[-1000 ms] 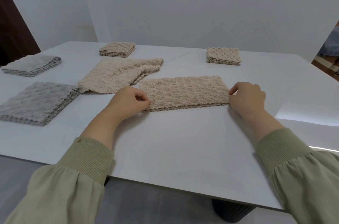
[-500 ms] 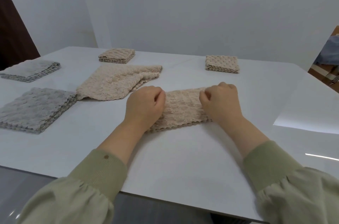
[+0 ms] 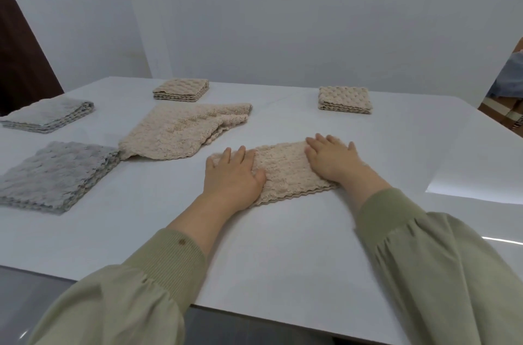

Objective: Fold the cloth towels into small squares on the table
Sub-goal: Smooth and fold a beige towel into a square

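Both hands, left hand (image 3: 232,175) and right hand (image 3: 331,159), press flat with straight fingers on the folded beige towel (image 3: 285,172) on the table (image 3: 283,245).

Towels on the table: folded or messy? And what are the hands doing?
Beige knobbly cloth towel under the hands: folded, pressed flat.
Left hand: open, flat on it.
Right hand: open, flat on it.
Loose beige cloth towel behind it: rumpled, not folded small.
Small beige towel square, far left: folded.
Small beige towel square, far right: folded.
Near grey cloth towel: folded.
Far grey cloth towel: folded.
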`<act>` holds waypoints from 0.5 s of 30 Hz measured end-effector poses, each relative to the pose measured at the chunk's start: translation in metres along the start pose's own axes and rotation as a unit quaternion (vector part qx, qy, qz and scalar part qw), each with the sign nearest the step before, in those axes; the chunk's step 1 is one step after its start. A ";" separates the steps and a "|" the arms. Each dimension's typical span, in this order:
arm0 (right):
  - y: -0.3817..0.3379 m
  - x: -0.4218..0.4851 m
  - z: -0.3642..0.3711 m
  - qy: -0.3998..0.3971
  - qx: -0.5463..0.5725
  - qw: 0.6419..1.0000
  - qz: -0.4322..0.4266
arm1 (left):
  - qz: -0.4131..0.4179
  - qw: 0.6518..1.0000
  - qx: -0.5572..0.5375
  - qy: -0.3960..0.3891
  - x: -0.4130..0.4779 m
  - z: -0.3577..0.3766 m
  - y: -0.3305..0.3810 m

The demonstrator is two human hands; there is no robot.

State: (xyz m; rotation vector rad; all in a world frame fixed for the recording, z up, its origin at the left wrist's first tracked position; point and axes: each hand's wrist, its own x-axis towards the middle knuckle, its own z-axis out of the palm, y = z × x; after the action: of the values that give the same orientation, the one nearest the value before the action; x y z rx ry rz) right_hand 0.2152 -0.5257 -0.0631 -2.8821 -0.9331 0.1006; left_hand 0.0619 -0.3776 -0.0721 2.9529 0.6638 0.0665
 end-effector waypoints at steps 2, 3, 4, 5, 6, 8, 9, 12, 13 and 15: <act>0.009 0.004 0.000 -0.006 0.000 1.000 0.018 | -0.002 1.000 -0.005 0.000 0.000 0.000 0.000; 0.011 0.004 0.001 -0.004 -0.003 1.000 0.022 | -0.002 1.000 -0.006 0.002 0.000 0.000 0.000; 0.011 0.003 0.000 0.009 -0.008 1.000 0.026 | -0.002 1.000 -0.007 0.005 -0.001 0.000 0.000; 0.008 0.001 -0.002 0.038 -0.016 0.999 0.029 | -0.003 1.000 -0.008 0.010 -0.001 0.001 0.000; 0.004 -0.003 -0.005 0.083 -0.029 0.996 0.027 | -0.004 1.000 -0.009 0.014 -0.002 0.001 0.000; -0.012 -0.014 -0.011 0.184 -0.043 0.982 -0.015 | -0.001 1.000 -0.014 0.022 -0.003 0.000 0.000; -0.024 -0.021 -0.012 0.209 -0.031 0.976 -0.054 | 0.003 1.000 -0.018 0.025 -0.003 0.000 0.000; -0.056 -0.036 0.001 0.104 0.015 0.982 -0.154 | 0.012 0.999 -0.029 0.013 -0.004 -0.002 -0.005; -0.059 -0.037 0.008 0.050 0.007 0.987 -0.155 | 0.009 0.999 -0.033 0.002 -0.004 -0.003 -0.009; -0.049 -0.031 0.012 0.005 -0.004 0.992 -0.128 | -0.004 0.999 -0.032 -0.020 -0.007 -0.004 -0.017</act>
State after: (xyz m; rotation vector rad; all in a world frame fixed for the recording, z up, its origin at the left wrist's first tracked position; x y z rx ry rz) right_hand 0.1601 -0.5034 -0.0680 -2.7368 -1.2924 0.0615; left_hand 0.0481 -0.3644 -0.0700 2.8820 0.6540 0.0276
